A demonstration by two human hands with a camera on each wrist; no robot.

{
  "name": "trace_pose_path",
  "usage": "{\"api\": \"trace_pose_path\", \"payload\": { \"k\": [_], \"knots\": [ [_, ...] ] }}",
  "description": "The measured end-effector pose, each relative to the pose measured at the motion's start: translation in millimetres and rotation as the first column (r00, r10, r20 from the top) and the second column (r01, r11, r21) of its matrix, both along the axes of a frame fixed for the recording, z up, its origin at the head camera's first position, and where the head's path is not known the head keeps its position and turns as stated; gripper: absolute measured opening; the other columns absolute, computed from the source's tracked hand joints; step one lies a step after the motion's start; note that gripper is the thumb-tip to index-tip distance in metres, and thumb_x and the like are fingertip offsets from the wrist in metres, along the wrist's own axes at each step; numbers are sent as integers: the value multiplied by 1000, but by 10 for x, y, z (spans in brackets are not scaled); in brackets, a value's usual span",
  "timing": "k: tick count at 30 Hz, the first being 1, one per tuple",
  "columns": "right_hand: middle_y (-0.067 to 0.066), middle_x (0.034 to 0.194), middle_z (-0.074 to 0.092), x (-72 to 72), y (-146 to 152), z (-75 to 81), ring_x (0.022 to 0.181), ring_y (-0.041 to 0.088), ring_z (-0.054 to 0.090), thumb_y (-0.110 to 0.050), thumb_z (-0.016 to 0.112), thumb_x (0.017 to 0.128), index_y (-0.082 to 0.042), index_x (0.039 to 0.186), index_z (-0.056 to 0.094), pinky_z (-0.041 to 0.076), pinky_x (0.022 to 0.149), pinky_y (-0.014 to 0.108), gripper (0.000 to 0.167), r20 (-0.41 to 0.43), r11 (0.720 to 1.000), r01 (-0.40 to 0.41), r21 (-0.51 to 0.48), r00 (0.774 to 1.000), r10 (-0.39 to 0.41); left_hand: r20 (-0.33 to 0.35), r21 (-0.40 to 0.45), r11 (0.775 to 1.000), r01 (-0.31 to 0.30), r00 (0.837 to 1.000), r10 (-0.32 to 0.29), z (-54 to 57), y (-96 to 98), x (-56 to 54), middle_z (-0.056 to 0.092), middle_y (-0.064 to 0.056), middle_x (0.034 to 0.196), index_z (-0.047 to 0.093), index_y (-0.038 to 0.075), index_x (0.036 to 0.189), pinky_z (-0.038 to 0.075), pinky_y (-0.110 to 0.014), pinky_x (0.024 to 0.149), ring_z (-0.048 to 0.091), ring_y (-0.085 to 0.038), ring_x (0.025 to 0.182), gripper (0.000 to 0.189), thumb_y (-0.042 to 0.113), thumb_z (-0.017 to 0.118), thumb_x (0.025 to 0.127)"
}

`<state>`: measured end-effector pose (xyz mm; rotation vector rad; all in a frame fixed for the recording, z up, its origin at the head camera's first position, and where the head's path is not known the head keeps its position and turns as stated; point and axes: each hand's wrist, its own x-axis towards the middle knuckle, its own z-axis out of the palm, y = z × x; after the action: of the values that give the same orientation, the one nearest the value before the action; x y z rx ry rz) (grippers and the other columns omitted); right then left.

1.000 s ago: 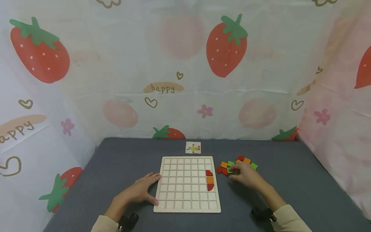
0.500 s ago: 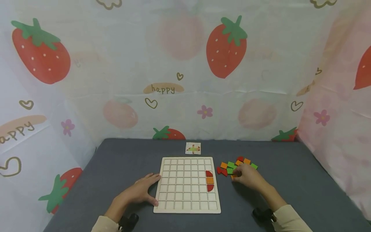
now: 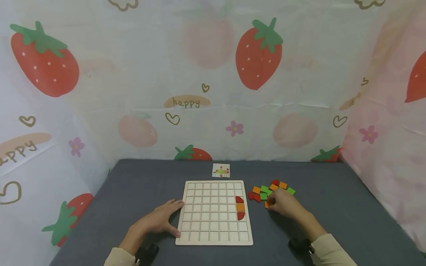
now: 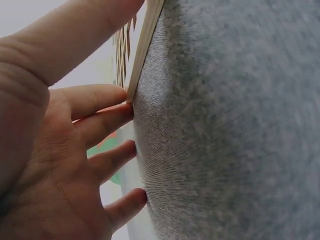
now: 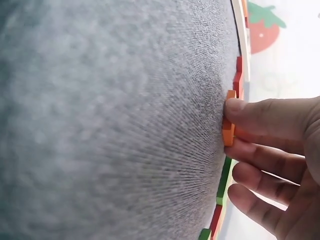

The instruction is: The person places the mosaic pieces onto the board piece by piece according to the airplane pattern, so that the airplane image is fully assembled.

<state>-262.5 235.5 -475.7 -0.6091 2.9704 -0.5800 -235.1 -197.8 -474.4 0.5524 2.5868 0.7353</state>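
A pale wooden grid board (image 3: pixel 213 241) lies flat on the table, with two red quarter-round tiles (image 3: pixel 240 216) and an orange square tile (image 3: pixel 240 207) in its right-hand part. My left hand (image 3: pixel 159 218) rests at the board's left edge, fingers spread and fairly straight; the left wrist view shows a fingertip (image 4: pixel 117 94) touching the rim. Right of the board, my right hand (image 3: pixel 285 203) pinches another orange square tile (image 5: pixel 228 131) between thumb and fingers, low at the cloth. Part of that tile is hidden by the fingers.
Loose green (image 3: pixel 263 197), red (image 3: pixel 256 198) and orange tiles (image 3: pixel 256 190) lie in a cluster just beyond my right hand. Behind the board is a small picture card (image 3: pixel 221 170) with a coloured pattern on a grid. A strawberry-printed curtain (image 3: pixel 199 125) stands behind the table.
My right hand has shifted slightly right and towards me from the green tiles and now holds an orange tile at the cluster's near edge. My left hand has stayed at the board.
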Motion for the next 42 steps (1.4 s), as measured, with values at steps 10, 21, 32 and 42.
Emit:
{"api": "trace_pose_path", "payload": {
  "k": [10,21,32,42],
  "knots": [
    [0,77,69,13,-55,43,72,14,62,-7,79,77,-6,82,75,53,65,34,6,1,999,19,42,1000,-20,-2,4,1000,-6,1000,6,13,-10,11,35,-17,156,37,4,150,23,-69,109,21,-44,147,103,39,87,67],
    [3,77,70,52,-137,37,71,18,64,-5,81,73,-6,78,75,54,66,36,8,-64,992,60,111,997,-53,-4,5,1000,-12,1000,12,-22,-13,7,35,-17,156,37,4,149,22,-69,110,21,-44,147,104,41,87,65],
    [3,79,70,65,-165,47,73,18,64,-5,79,75,-7,79,75,55,66,37,7,-49,990,76,119,996,-70,5,23,1000,-4,1000,4,-23,-39,-3,34,-17,157,37,4,150,22,-69,110,20,-45,147,103,39,87,66],
    [3,79,67,55,-105,18,73,17,62,-7,79,76,-8,81,73,53,66,35,8,-80,990,14,137,997,-3,-1,26,1000,4,1000,-4,-39,-50,-6,33,-18,157,36,4,150,21,-69,110,19,-45,147,104,41,86,66]
  ]
}}
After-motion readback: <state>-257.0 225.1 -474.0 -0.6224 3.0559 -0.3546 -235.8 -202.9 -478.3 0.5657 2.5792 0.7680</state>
